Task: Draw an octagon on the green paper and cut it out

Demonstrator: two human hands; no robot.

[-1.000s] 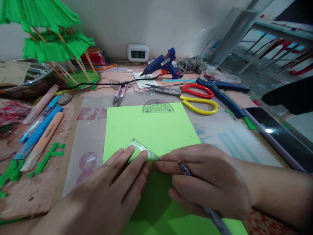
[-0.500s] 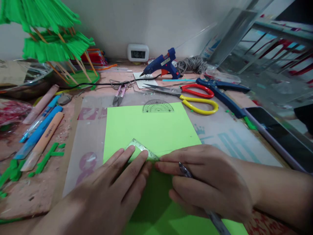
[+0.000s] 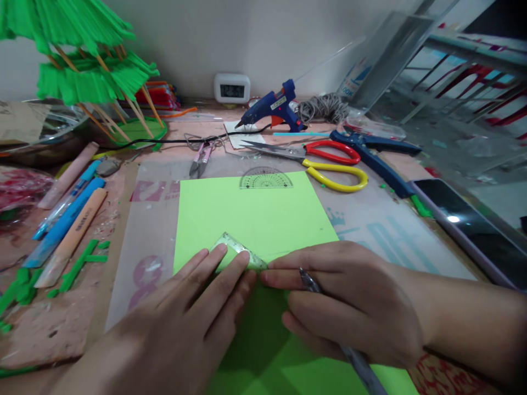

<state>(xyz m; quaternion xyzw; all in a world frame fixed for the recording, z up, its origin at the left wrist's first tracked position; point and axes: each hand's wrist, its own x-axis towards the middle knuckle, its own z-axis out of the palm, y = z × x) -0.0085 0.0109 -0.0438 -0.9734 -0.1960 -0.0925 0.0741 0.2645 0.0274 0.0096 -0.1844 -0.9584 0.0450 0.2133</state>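
A light green sheet of paper (image 3: 255, 216) lies on the worktop in front of me. My left hand (image 3: 185, 318) lies flat on its near part, fingers pressing a small clear triangular ruler (image 3: 239, 249) onto the paper. My right hand (image 3: 349, 302) rests beside it, fingertips touching the ruler's right corner, and grips a grey pen (image 3: 354, 356) whose shaft runs back under the palm. A clear protractor (image 3: 265, 179) sits on the sheet's far edge.
Red-and-yellow scissors (image 3: 325, 162), blue pliers (image 3: 379, 159), a blue glue gun (image 3: 274, 107), small snips (image 3: 200, 159) and a clock (image 3: 231, 88) lie beyond. A phone (image 3: 465, 225) is at right. Markers (image 3: 66, 219) and a green paper tree (image 3: 82, 66) stand at left.
My hands stay almost still on the ruler and paper. A dark shape at the right edge has moved out of view.
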